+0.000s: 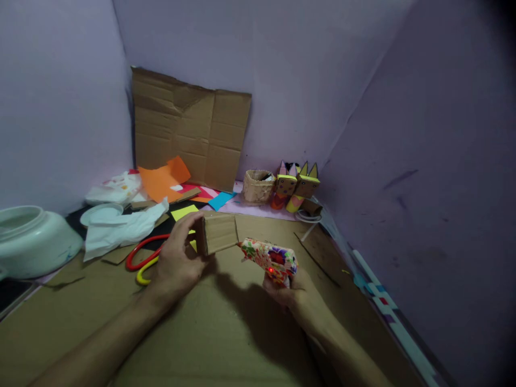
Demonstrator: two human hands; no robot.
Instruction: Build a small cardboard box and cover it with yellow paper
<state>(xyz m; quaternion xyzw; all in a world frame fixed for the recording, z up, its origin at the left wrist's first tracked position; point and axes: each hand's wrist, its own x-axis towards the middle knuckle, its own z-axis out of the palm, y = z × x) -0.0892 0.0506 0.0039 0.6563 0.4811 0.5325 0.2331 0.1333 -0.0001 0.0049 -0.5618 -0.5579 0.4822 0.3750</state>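
Observation:
My left hand (179, 258) grips a small cardboard box (221, 234) by its left side, holding it above the cardboard work surface (201, 333). In my right hand (282, 290) is a glue gun (268, 257) with a colourful floral pattern and a lit red light. Its dark nozzle points left and is at the box's right edge; whether it touches cannot be made out. Behind my left wrist lie scissors (141, 258) with red and yellow handles, their blades hidden.
A white ceramic pot (36, 242) stands at the left beside crumpled white tissue (121, 231). Orange paper (161, 180) and a large cardboard sheet (189, 129) are behind. Further right are a woven basket (258, 188), two cardboard animal figures (296, 185) and a tape roll (309, 216).

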